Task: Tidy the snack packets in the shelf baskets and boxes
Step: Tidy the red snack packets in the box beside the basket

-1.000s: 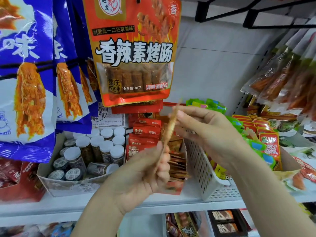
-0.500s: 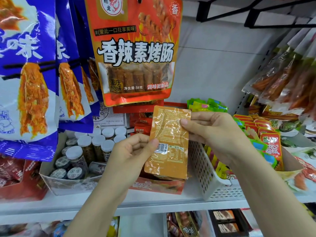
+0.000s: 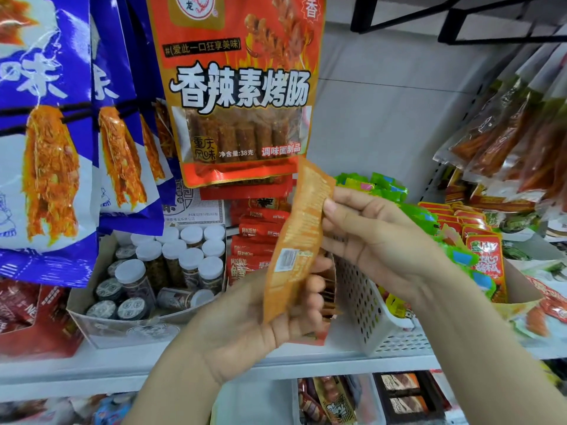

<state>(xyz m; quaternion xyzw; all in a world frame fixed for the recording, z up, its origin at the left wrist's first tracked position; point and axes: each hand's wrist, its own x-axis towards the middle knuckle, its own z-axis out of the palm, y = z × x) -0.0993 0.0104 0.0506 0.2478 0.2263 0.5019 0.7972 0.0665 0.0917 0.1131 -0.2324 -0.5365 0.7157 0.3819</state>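
Note:
An orange snack packet [image 3: 296,240] with a white barcode label stands upright in front of the shelf, its back turned partly edge-on to me. My left hand [image 3: 260,314] holds its lower part, fingers curled behind it. My right hand [image 3: 371,237] pinches its upper right edge between thumb and fingers. Behind the packet, a red display box [image 3: 260,237] holds red packets and more orange ones. A white perforated basket [image 3: 365,305] with green and yellow packets stands just to the right.
A cardboard box of white-capped jars [image 3: 171,271] sits at the left. Blue bags [image 3: 46,148] and a big red-orange bag [image 3: 239,93] hang above. Red packets [image 3: 484,256] fill a box at the right. The white shelf edge [image 3: 92,372] runs below my hands.
The packet was edge-on a second ago, then turned flat with its back facing me, and now is rotated partly edge-on again. Both hands kept hold of it.

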